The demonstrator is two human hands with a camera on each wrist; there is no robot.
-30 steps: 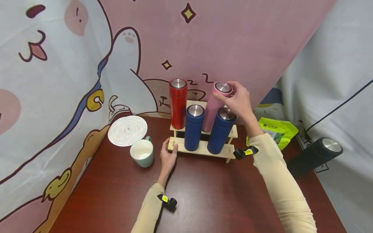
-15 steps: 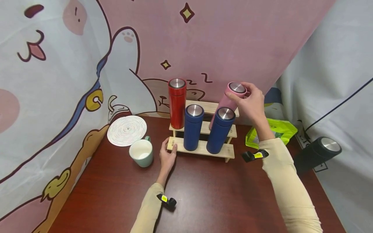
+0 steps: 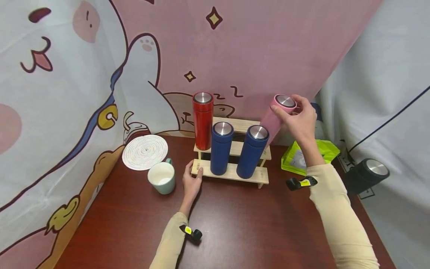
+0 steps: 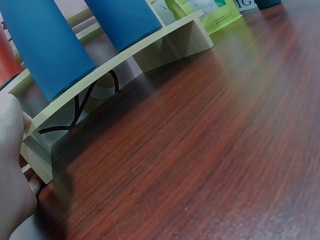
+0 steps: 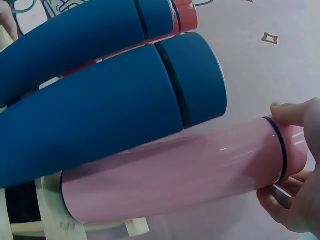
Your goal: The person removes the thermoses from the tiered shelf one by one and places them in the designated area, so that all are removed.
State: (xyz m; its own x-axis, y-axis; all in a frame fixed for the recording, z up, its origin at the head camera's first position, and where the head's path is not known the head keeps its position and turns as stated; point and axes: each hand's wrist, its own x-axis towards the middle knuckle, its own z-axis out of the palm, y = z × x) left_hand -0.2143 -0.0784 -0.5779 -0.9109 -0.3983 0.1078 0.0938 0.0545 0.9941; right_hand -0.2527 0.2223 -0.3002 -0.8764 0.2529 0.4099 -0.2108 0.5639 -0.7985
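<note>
My right hand (image 3: 302,117) holds a pink thermos (image 3: 271,121) around its cap, thumb on one side and fingers on the other. In the right wrist view the thermos base is by the end of a shelf board; whether they touch I cannot tell. My left hand (image 3: 192,183) grips the left end of the wooden tiered rack (image 3: 232,170), thumb on top of the lowest board. Two blue thermoses, the left one (image 3: 220,153) and the right one (image 3: 250,155), stand on that board. A red thermos (image 3: 203,127) stands on the tier behind.
A pale green mug (image 3: 162,177) and a round woven mat (image 3: 145,152) lie left of the rack. To the right are a bright green bag (image 3: 324,149) and a black thermos (image 3: 364,177). Patterned cloth hangs behind the reddish-brown table (image 3: 235,231).
My right hand has carried the pink thermos rightward along the middle tier, from behind the gap between the blue thermoses to the rack's right end. The left hand keeps its place.
</note>
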